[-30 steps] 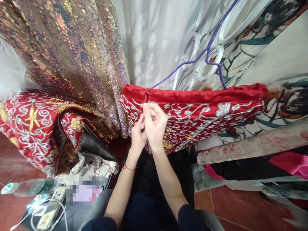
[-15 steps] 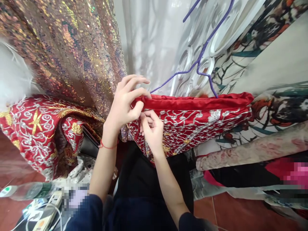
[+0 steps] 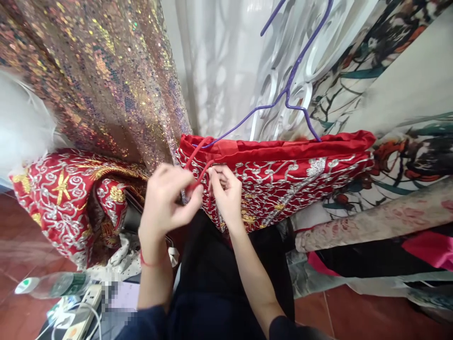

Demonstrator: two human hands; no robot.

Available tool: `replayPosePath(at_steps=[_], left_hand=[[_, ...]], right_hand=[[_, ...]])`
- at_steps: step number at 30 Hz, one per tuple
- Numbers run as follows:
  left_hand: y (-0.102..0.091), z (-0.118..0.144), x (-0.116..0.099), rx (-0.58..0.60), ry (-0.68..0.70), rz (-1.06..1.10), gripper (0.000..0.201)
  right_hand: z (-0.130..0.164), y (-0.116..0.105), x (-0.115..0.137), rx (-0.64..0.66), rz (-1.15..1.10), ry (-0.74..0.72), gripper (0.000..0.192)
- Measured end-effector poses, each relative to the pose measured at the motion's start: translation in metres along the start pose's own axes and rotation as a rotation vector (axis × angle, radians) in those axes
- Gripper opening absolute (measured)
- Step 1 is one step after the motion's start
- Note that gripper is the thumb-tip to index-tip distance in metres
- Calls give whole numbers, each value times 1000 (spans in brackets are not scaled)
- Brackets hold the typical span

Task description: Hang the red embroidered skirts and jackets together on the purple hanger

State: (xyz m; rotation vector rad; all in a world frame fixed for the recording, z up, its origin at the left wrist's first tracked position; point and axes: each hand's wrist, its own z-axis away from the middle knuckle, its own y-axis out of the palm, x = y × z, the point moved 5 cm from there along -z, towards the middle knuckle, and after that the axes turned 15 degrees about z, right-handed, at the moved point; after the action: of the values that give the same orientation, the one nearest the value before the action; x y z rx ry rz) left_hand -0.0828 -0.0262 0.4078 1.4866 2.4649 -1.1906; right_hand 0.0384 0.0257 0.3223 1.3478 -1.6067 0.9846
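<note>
A red skirt with silver and gold embroidery hangs by its satin waistband from a purple wire hanger. Two strands of a red drawstring come out at the left end of the waistband. My left hand, a little blurred, is closed on the drawstring and draws it down and toward me. Just to its right, my right hand pinches the drawstring close to where it leaves the waistband. The fingertips of my right hand partly cover that spot.
Sequined fabric hangs at the left, above another red embroidered garment. White curtain and floral cloth hang behind and to the right. A plastic bottle and a power strip lie at lower left.
My left hand has come down and left from the waistband's end and now pulls the red drawstring out into view. My right hand stays near the same place.
</note>
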Motion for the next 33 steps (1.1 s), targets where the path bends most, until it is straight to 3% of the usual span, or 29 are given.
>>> replayPosePath(at_steps=[2, 4, 8, 12, 16, 19, 22, 26, 30, 33], left_hand=[[30, 39, 17, 160, -342, 176, 35], [65, 80, 34, 220, -616, 452, 43], [112, 129, 58, 137, -880, 761, 44], [108, 120, 62, -11, -812, 715, 35], [91, 86, 68, -240, -632, 508, 34], [88, 60, 79, -403, -512, 433, 39], [97, 48, 87, -308, -492, 462, 23], [108, 75, 72, -161, -639, 654, 34], [120, 112, 47, -77, -758, 868, 42], [124, 120, 43, -37, -797, 1001, 46]], right_hand=[[3, 2, 0, -17, -68, 14, 21], [9, 5, -3, 1, -145, 41, 21], [32, 13, -21, 122, -308, 188, 26], [52, 5, -40, 80, -326, 280, 32], [57, -4, -52, 20, -306, 312, 36], [56, -4, -56, 39, -246, 296, 30], [57, -7, -54, 17, -129, 185, 23], [63, -19, -49, -109, 68, 37, 19], [67, -20, -53, -30, 66, 37, 18], [69, -15, -53, 42, -33, 49, 13]])
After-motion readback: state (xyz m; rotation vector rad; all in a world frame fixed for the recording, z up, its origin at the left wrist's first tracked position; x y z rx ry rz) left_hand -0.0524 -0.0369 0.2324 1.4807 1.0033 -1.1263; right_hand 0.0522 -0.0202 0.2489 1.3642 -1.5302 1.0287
